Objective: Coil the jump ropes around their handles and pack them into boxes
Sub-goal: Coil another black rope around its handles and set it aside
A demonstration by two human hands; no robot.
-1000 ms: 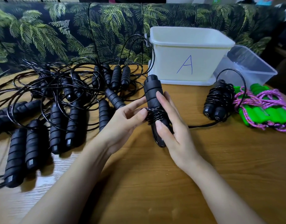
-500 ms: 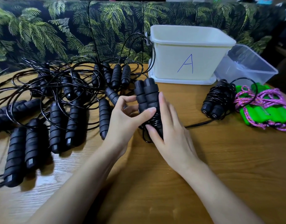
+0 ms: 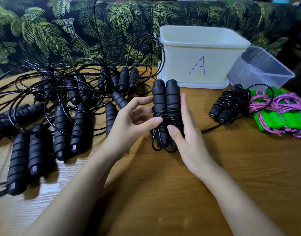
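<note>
We held the paired black handles (image 3: pixel 166 103) mid-table, with bare table (image 3: pixel 180 193) open toward us. Their long axis ran away from us, caps toward box A (image 3: pixel 197 65). Our left hand (image 3: pixel 129 128) pinched them at the cord wraps, and our right hand (image 3: pixel 189 133) clamped them thumb against fingers. Loose ropes (image 3: pixel 61 103) crowded the left.

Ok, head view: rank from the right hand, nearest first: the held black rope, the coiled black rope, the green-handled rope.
1. Held black rope: in the right hand.
2. Coiled black rope: to its right.
3. Green-handled rope: farthest right.
</note>
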